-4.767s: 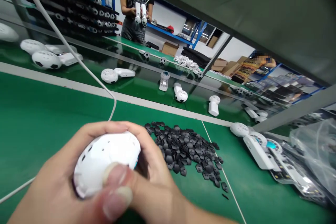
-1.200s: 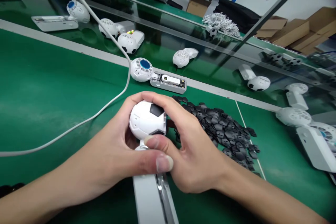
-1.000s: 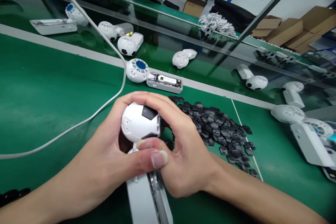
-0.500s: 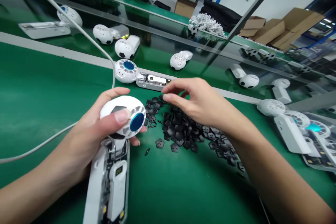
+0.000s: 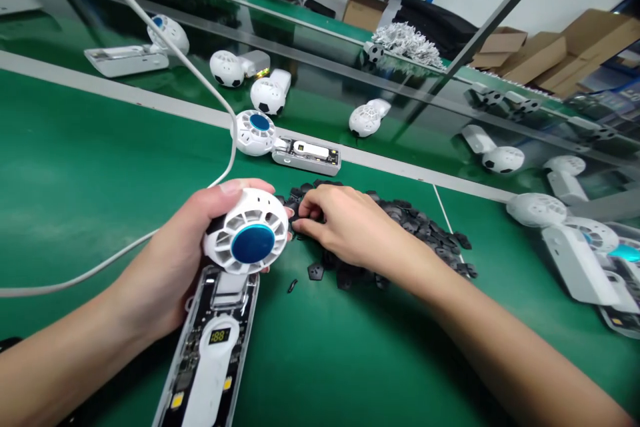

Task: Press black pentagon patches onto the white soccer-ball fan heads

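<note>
My left hand is wrapped round the head of a white handheld fan with a blue round centre, its vented face turned up. The fan's handle points down toward me; a clear cover shows the circuit board and a small number display. My right hand reaches into a pile of black pentagon pieces, thumb and forefinger bent together at its left edge. What lies between those fingertips is too small to tell. A loose black pentagon and a small black strip lie in front of the pile.
Another fan lies opened just beyond the pile. Several fans, one of them a football-patterned fan, lie past the pale strip. A white cable hangs across the left. More fan parts sit at the right.
The fan in my left hand has turned so its blue centre faces up more. My right hand has come down and left into the pile's left edge, fingertips closer together. The view has shifted slightly.
</note>
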`<state>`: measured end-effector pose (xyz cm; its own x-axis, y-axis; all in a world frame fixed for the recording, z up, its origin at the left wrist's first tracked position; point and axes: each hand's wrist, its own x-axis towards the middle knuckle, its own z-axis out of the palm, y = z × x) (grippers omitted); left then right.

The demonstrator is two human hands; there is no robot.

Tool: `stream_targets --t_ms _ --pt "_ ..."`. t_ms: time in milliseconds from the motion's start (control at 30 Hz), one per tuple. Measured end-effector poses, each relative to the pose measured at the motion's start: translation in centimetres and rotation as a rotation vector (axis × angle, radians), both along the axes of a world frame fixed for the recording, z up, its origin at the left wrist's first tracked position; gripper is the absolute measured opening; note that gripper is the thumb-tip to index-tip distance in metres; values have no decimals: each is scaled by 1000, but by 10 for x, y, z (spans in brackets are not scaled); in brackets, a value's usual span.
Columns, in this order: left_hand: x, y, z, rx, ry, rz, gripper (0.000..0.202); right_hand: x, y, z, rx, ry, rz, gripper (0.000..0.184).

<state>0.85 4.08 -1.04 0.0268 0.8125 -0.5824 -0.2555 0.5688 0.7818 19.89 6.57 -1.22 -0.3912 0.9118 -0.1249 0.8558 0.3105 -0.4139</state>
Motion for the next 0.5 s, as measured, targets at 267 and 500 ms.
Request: stream_targets --t_ms 267,500 --pt "-5 -5 -6 82 -63 -102 63 0 -6 19 235 500 7 10" --pt "-10 -9 -18 322 -113 -143 37 -22 -28 16 569 610 231 20"
